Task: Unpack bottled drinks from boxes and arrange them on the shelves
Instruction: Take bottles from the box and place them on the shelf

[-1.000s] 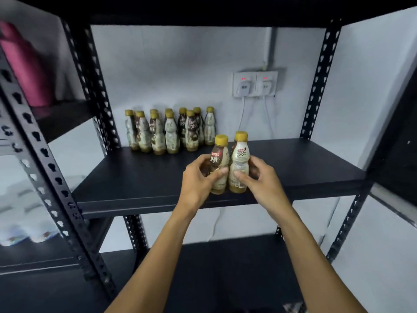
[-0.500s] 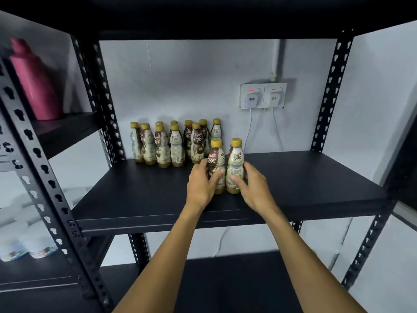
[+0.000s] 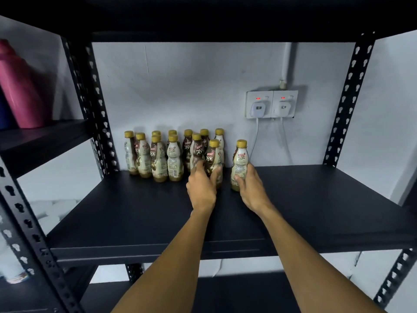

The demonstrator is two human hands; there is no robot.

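Observation:
Several small coffee bottles point(image 3: 158, 154) with gold caps stand grouped at the back left of the black shelf point(image 3: 316, 199). My left hand point(image 3: 202, 188) grips one bottle point(image 3: 213, 159) at the right end of that group, upright on the shelf. My right hand point(image 3: 250, 186) holds a second bottle point(image 3: 240, 163) upright, a small gap to the right of the first. Both bottles have cream and brown labels.
Black perforated uprights point(image 3: 97, 109) frame the shelf, with another shelf board close above. A double wall socket point(image 3: 272, 105) with two plugs and hanging cables sits behind the shelf. A pink container point(image 3: 20, 86) stands on the neighbouring rack at left.
Both hands carried the two bottles from the shelf's front toward the back group. The bottles, held side by side before, now stand apart.

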